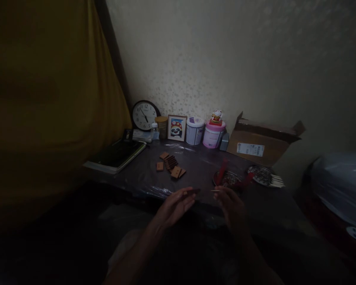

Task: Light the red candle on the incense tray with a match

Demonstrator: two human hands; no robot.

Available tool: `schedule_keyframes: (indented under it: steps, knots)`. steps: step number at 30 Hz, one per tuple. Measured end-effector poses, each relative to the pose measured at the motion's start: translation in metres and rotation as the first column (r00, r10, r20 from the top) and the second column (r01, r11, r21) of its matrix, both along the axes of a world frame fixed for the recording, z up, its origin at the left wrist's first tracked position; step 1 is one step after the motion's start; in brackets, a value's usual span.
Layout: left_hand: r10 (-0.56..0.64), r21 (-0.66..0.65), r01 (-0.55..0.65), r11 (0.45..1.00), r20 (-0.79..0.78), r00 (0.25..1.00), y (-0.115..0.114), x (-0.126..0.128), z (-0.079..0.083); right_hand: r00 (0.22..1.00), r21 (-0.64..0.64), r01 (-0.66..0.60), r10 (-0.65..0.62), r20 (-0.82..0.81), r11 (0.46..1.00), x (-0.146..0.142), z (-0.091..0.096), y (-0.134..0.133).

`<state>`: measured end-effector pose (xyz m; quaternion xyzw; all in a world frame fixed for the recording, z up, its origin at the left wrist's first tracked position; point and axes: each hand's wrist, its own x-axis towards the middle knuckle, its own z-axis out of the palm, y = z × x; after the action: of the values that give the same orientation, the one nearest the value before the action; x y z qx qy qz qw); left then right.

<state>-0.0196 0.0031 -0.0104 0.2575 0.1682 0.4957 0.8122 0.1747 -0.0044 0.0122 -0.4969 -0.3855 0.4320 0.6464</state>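
Pinching a small dark piece (192,192) between thumb and fingertips, the left hand (175,206) hovers over the near edge of the table (201,166). Just beside it, the right hand (231,206) grips a thin stick (215,190) in closed fingertips, with the stick's tip pointing at the piece across a small gap. Farther back lies a pile of brown tiles (170,164), and 2 tubs (195,130) stand by the wall

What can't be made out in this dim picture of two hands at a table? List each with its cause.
1. Head view: the thin stick in the right hand: too small to identify.
2. Head view: the brown piece in the left hand: dimness hides its face.
3. Head view: the box label: print too small.
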Motion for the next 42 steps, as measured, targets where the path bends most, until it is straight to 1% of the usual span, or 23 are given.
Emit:
schedule_keyframes:
  steps: [3, 6, 9, 11, 13, 15, 16, 19, 24, 26, 28, 30, 32, 34, 36, 37, 42]
  knots:
    - [0.002, -0.026, -0.002, 1.0, 0.004, 1.0, -0.001, 0.001, 0.001, 0.998, 0.04, 0.0, -0.003, 0.061, 0.999, 0.003, -0.001, 0.002]
    - [-0.02, -0.046, 0.021, 0.999, 0.026, 0.999, -0.001, 0.001, 0.002, 0.991, 0.069, -0.052, 0.043, 0.123, 0.996, 0.008, -0.007, 0.005]
    - [-0.038, -0.076, 0.042, 0.996, 0.058, 0.998, -0.002, 0.002, 0.003, 0.989, 0.07, -0.085, 0.076, 0.126, 0.994, 0.011, -0.012, 0.006]
    - [-0.036, -0.084, 0.041, 0.996, 0.063, 0.997, -0.002, 0.002, 0.003, 0.992, 0.067, -0.099, 0.093, 0.083, 0.993, 0.01, -0.012, 0.005]
    - [-0.026, -0.068, 0.029, 0.997, 0.042, 0.999, -0.002, 0.003, 0.003, 0.992, 0.062, -0.123, 0.125, -0.026, 0.99, 0.008, -0.008, 0.003]
    - [-0.003, -0.041, 0.003, 0.999, 0.007, 1.0, -0.002, 0.003, 0.002, 0.978, 0.046, -0.142, 0.147, -0.151, 0.989, 0.004, -0.002, 0.001]
    - [0.012, -0.027, -0.013, 1.0, -0.013, 1.0, -0.002, 0.004, 0.001, 0.971, 0.034, -0.145, 0.149, -0.188, 0.989, 0.001, 0.001, 0.0]
    - [0.052, 0.001, -0.052, 0.999, -0.059, 0.997, -0.001, 0.007, 0.0, 0.976, 0.012, -0.13, 0.13, -0.176, 0.992, -0.005, 0.007, -0.003]
    - [0.103, 0.031, -0.101, 0.994, -0.093, 0.99, -0.001, 0.012, 0.001, 0.993, 0.04, -0.105, 0.107, -0.048, 0.994, -0.009, 0.006, -0.004]
    - [0.113, 0.043, -0.109, 0.993, -0.103, 0.988, 0.0, 0.013, 0.001, 0.995, 0.07, -0.091, 0.089, 0.036, 0.993, -0.01, 0.005, -0.005]
    - [0.125, 0.05, -0.12, 0.992, -0.112, 0.986, 0.0, 0.015, 0.0, 0.987, 0.107, -0.059, 0.042, 0.155, 0.993, -0.013, 0.005, -0.006]
    - [0.137, 0.053, -0.132, 0.99, -0.117, 0.984, 0.0, 0.016, -0.001, 0.949, 0.151, -0.039, -0.01, 0.315, 0.988, -0.016, 0.005, -0.008]
    - [0.151, 0.056, -0.146, 0.988, -0.116, 0.982, 0.0, 0.017, -0.001, 0.878, 0.226, -0.043, -0.071, 0.474, 0.973, -0.019, 0.003, -0.009]
    - [0.16, 0.06, -0.154, 0.986, -0.112, 0.981, 0.0, 0.019, -0.001, 0.795, 0.315, -0.076, -0.133, 0.592, 0.946, -0.021, -0.001, -0.009]
    - [0.165, 0.059, -0.16, 0.985, -0.109, 0.98, 0.0, 0.02, 0.001, 0.73, 0.385, -0.107, -0.191, 0.657, 0.917, -0.022, -0.005, -0.008]
    - [0.167, 0.057, -0.162, 0.985, -0.108, 0.98, 0.0, 0.02, 0.001, 0.707, 0.401, -0.121, -0.204, 0.677, 0.908, -0.022, -0.008, -0.008]
    - [0.171, 0.051, -0.166, 0.985, -0.107, 0.979, -0.001, 0.021, 0.004, 0.651, 0.408, -0.086, -0.259, 0.714, 0.909, -0.024, -0.012, -0.007]
